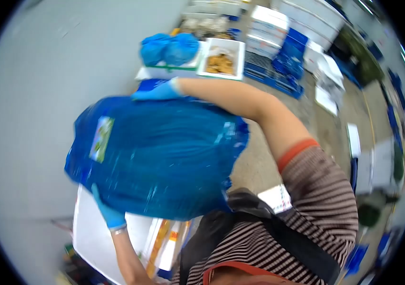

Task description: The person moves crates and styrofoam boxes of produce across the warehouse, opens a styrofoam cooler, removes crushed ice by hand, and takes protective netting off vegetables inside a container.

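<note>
A large, full blue plastic bag [160,156] with a small green and white label is held up between my hands. My right hand [159,92], in a blue glove, grips its upper edge. At its lower left edge is my left hand [110,211], also gloved in blue, with its fingers partly under the bag. An open white box [95,237] lies below the bag, beside my left hand, partly covered by the bag.
Beyond my right hand stand a white foam box [238,59] of orange-brown pieces and blue bags [169,49] on another box. A pale wall [36,118] runs along the left. Farther back are stacked white boxes [267,31] and a blue pallet [273,78].
</note>
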`<state>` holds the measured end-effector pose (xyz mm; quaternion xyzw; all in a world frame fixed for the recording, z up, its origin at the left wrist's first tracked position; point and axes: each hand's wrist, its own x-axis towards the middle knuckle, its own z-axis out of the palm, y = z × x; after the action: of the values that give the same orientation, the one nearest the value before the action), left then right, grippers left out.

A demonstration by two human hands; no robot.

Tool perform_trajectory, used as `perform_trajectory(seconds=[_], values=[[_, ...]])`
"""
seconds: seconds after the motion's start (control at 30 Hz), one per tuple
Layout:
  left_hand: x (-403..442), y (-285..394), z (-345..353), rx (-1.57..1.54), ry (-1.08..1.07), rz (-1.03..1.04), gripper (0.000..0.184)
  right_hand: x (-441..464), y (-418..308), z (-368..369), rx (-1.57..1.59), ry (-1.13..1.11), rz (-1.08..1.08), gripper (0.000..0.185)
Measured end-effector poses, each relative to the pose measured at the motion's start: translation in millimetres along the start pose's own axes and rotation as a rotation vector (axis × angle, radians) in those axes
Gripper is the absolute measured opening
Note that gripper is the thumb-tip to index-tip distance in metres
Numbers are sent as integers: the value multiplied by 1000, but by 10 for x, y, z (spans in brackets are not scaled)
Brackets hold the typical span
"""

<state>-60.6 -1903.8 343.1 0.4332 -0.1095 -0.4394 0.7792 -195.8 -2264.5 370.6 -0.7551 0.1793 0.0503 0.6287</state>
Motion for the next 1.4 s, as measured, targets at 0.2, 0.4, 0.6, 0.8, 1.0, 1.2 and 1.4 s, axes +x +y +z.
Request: perform_trajectory(seconds=[0.2,0.4,0.6,0.8,1.0,1.2,1.4], values=[[-218,5,367,149,235,206,67,-260,167,28,69,16,-25,88],[-567,-130,1246,259,342,448,65,-1016,521,-276,137,242,-270,71],[-589,-836,2273,732,-106,718,78,-2543,1545,-501,344,739,-429,58],[-208,-2358,3748,1010,-449,299,97,-3862,3325,-882,702,1103,-530,54],[-142,-4079,4556,1050,-709,87,83,-5535,4194,-994,1286,1245,-525,59],[-92,-5198,4631,1416,-1389,346,90,-6390,5317,-765,1027,1626,-374,45],[505,-5600,4929,1093,-1553,-136,94,-6581,5635,-806,486,1742,6,40]])
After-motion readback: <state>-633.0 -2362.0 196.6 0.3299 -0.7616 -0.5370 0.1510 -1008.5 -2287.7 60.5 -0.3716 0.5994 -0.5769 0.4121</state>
